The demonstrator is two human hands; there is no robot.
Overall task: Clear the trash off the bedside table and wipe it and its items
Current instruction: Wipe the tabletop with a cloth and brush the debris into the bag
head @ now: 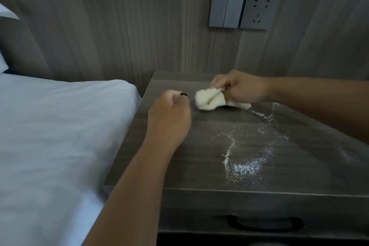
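While right hand [242, 88] pinches white cloth [211, 99] at far middle of worktop [199, 166], about 12 o'clock, cloth looks soft, light, limp; best held bunched in fingers. Left hand [169, 114], fingers curled, holds small dark thing [183, 94] at 10 o'clock; what it is, cannot tell. White powder [243, 168] lies at 4 o'clock, loose, probably easy to smear.

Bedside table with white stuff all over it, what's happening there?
A person is cleaning the bedside table. The right hand grips a crumpled white cloth lying on the far part of the top. The left hand is curled round something small and dark; what it is cannot be told. White powder lies scattered across the near part, not yet wiped.
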